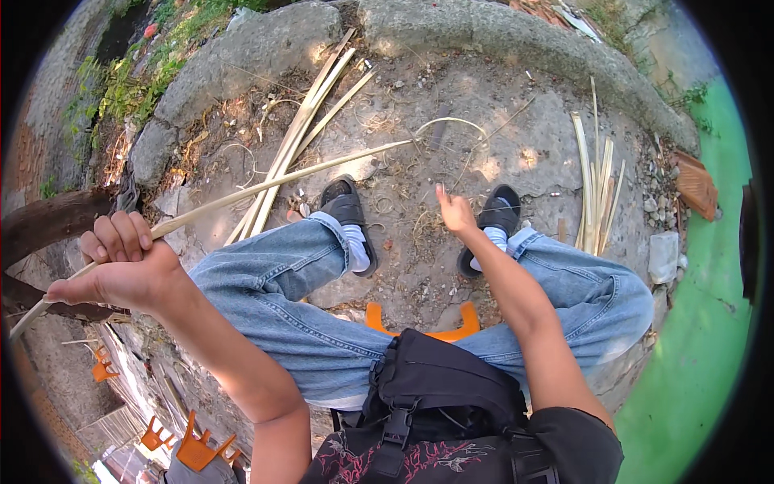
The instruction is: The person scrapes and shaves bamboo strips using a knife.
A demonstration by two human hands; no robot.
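Note:
My left hand is raised at the left, its fingers wrapped round a long pale bamboo strip. The strip slants up across the ground in front of me, past my left foot. By its far end, a thin curled strand arches to the right. My right hand is closed above the ground between my feet, close to my right sandal. What it grips, if anything, is too small to make out. A dark flat piece shows beyond that hand; I cannot tell whether it lies on the ground.
Long split bamboo strips lie ahead on the left; another bundle lies at the right. A low stone kerb curves round the far side. Thin shavings litter the ground. An orange seat edge shows beneath me; a brick sits far right.

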